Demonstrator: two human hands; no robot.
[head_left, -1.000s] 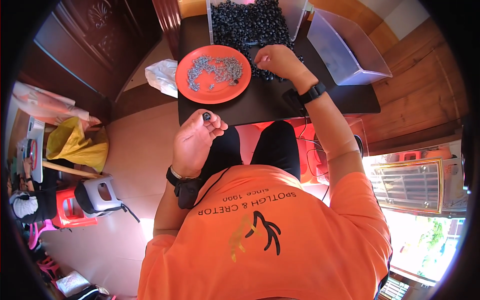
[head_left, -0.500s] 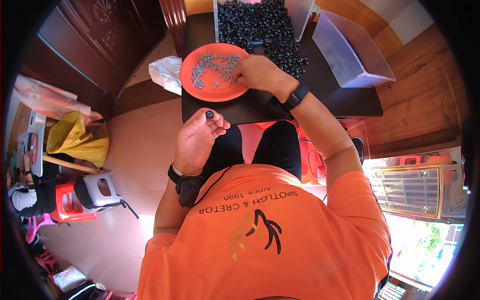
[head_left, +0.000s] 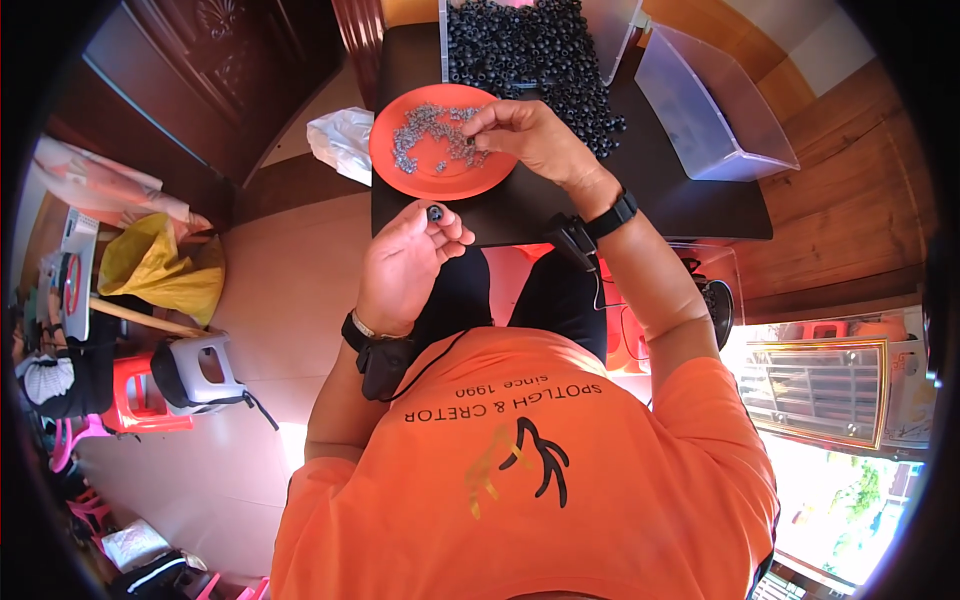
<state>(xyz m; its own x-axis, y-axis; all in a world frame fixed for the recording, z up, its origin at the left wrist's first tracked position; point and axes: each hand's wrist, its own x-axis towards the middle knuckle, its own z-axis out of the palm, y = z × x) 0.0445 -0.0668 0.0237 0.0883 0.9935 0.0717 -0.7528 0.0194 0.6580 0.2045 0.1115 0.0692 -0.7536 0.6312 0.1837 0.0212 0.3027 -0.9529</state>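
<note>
Between the thumb and fingers of my left hand (head_left: 398,265) is a small round black plastic part (head_left: 435,213), its hollow end facing up. This hand is just off the table's near edge. Over the right side of an orange-red plate (head_left: 455,186), my right hand (head_left: 530,140) has its thumb and forefinger pinched together; a tiny dark piece seems to be at the tips, too small to name. Many small silvery metal pieces (head_left: 415,130) lie scattered on the plate.
Behind the plate, a clear bin (head_left: 444,45) lies open toward me, with black parts (head_left: 525,50) spilling onto the dark table (head_left: 690,210). An empty translucent bin (head_left: 710,110) stands at the right. A white plastic bag (head_left: 342,143) is left of the plate.
My right hand has lifted a little off the metal pieces, its fingertips now pinched above the plate. My left hand keeps holding the black part, slightly higher. The whole view has shifted a little.
</note>
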